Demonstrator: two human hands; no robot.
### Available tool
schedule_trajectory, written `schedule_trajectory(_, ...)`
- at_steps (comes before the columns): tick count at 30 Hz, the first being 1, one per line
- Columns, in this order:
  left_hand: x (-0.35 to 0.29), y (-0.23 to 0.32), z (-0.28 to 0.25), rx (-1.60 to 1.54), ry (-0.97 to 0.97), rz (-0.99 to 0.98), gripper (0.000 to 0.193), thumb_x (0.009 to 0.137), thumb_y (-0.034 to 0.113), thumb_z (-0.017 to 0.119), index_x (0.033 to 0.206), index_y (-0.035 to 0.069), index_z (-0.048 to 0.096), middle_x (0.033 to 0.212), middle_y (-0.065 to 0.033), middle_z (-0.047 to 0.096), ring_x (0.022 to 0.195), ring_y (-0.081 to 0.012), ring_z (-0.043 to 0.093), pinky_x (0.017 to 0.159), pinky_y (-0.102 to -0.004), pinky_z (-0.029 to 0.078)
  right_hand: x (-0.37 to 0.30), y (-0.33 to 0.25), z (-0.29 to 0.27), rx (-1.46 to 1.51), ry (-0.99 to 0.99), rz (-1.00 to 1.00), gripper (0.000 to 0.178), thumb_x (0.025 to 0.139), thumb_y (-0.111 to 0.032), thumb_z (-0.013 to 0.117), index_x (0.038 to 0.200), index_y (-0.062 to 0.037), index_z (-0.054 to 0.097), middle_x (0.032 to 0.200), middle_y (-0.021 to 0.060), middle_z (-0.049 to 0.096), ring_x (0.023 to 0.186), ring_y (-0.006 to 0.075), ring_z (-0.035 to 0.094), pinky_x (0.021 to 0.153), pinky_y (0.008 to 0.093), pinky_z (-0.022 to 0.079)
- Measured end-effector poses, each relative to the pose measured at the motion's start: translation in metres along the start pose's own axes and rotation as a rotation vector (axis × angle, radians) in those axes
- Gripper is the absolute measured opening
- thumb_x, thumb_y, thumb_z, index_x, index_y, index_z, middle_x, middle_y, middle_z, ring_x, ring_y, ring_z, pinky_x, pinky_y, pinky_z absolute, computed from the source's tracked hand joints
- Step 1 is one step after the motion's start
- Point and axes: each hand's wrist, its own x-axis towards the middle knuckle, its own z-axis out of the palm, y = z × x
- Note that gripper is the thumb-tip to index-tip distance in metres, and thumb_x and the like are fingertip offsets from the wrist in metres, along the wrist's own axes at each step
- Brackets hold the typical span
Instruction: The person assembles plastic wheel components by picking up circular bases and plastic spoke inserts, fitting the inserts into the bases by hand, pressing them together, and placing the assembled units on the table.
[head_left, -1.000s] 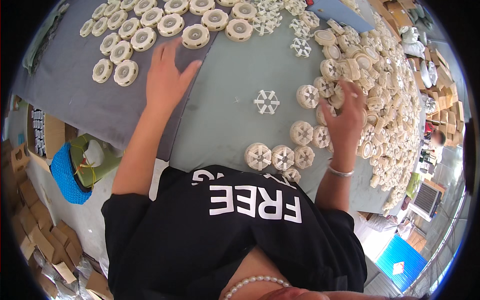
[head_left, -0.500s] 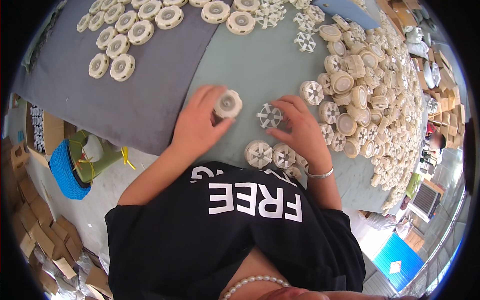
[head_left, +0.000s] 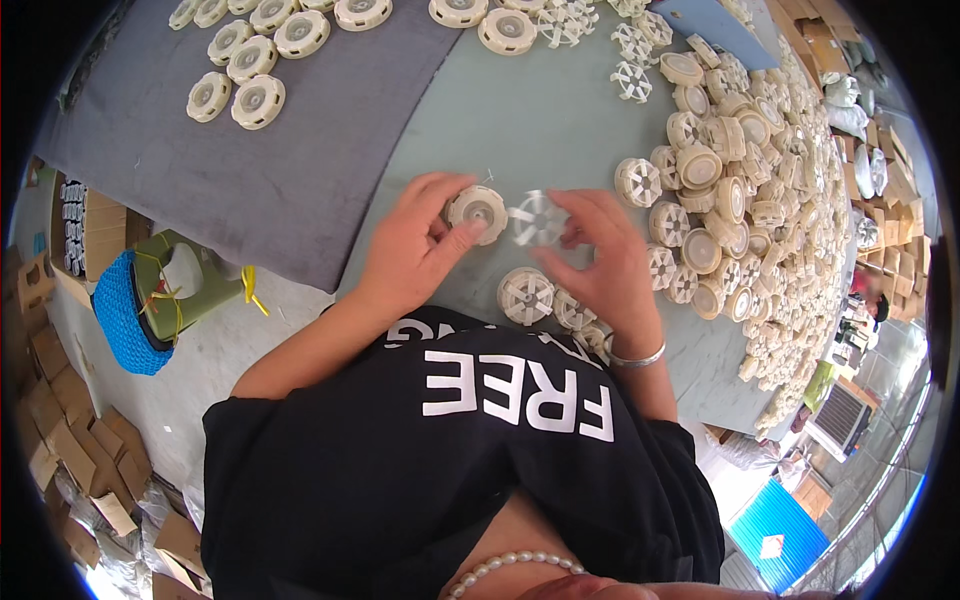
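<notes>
My left hand (head_left: 410, 245) grips a round cream plastic cap (head_left: 474, 208) with a notched rim, its thumb lying across the face. Close beside it, my right hand (head_left: 610, 255) pinches a white spoked plastic ring (head_left: 537, 216) between thumb and fingers; motion blurs the ring. The two pieces are at nearly the same height in the picture, rims almost meeting; whether they touch I cannot tell. Just below my hands lie a cream wheel-shaped piece with white spokes (head_left: 526, 296) and a similar one (head_left: 573, 310), near my shirt.
A large heap of cream round pieces (head_left: 735, 190) covers the table's right side. Several finished-looking caps (head_left: 302, 34) stand in rows on the grey cloth (head_left: 330, 130) at far left. Loose white spoked rings (head_left: 632, 82) lie near a blue board (head_left: 715, 30). A green stool (head_left: 195, 290) stands at left.
The cap and the spoked ring have come closer together. My left thumb now lies over the cap's face. The whole view has shifted slightly.
</notes>
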Motion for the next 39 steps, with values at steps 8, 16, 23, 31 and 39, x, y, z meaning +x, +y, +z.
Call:
schedule_trajectory(8, 0.003, -0.008, -0.003, -0.04, -0.062, -0.009, 0.044, 0.095, 0.008, 0.067, 0.137, 0.003, 0.055, 0.13, -0.011, 0.051, 0.074, -0.0111, 0.062, 0.062, -0.0253, 0.054, 0.018, -0.011, 0.04, -0.126, -0.08, -0.097, 0.049, 0.082, -0.022, 0.079, 0.125, -0.0054, 0.062, 0.116, 0.0129, 0.059, 0.087, 0.0304, 0.068, 0.073, 0.0384, 0.057)
schedule_trajectory(16, 0.01, 0.008, -0.018, 0.093, -0.138, -0.078, 0.051, 0.086, 0.012, 0.075, 0.133, 0.005, 0.057, 0.128, -0.0134, 0.055, 0.064, -0.0143, 0.061, 0.065, -0.0299, 0.052, 0.01, -0.02, 0.002, -0.366, -0.406, -0.102, 0.047, 0.079, -0.022, 0.082, 0.119, -0.0049, 0.065, 0.116, 0.011, 0.062, 0.095, 0.0285, 0.067, 0.076, 0.0412, 0.056)
schedule_trajectory(23, 0.149, -0.009, -0.01, 0.596, 0.282, 0.445, 0.057, 0.084, 0.026, 0.076, 0.135, 0.01, 0.056, 0.136, -0.0125, 0.054, 0.099, -0.0306, 0.066, 0.084, -0.0421, 0.055, 0.115, 0.087, -0.05, -0.646, 0.394, 0.108, 0.055, 0.08, -0.03, 0.082, 0.124, -0.0036, 0.064, 0.12, 0.0177, 0.066, 0.104, 0.0327, 0.067, 0.089, 0.0412, 0.054)
schedule_trajectory(31, 0.16, -0.009, 0.003, 0.638, 0.035, 0.25, 0.061, 0.084, 0.021, 0.076, 0.138, 0.012, 0.05, 0.136, -0.0105, 0.051, 0.115, -0.0344, 0.061, 0.092, -0.0453, 0.054, 0.067, 0.04, -0.032, -0.349, -0.098, 0.22, 0.062, 0.071, -0.017, 0.085, 0.129, -0.0069, 0.063, 0.121, 0.0139, 0.063, 0.089, 0.0288, 0.066, 0.084, 0.039, 0.055)
schedule_trajectory(39, 0.037, 0.012, 0.0, 0.376, -0.226, 0.061, 0.06, 0.079, 0.017, 0.079, 0.133, 0.011, 0.056, 0.133, -0.0071, 0.051, 0.085, -0.0256, 0.067, 0.073, -0.0362, 0.056, 0.014, 0.026, -0.021, 0.025, -0.194, 0.175, 0.057, 0.075, -0.004, 0.079, 0.129, -0.0063, 0.061, 0.126, 0.0101, 0.058, 0.076, 0.0202, 0.065, 0.07, 0.0333, 0.057)
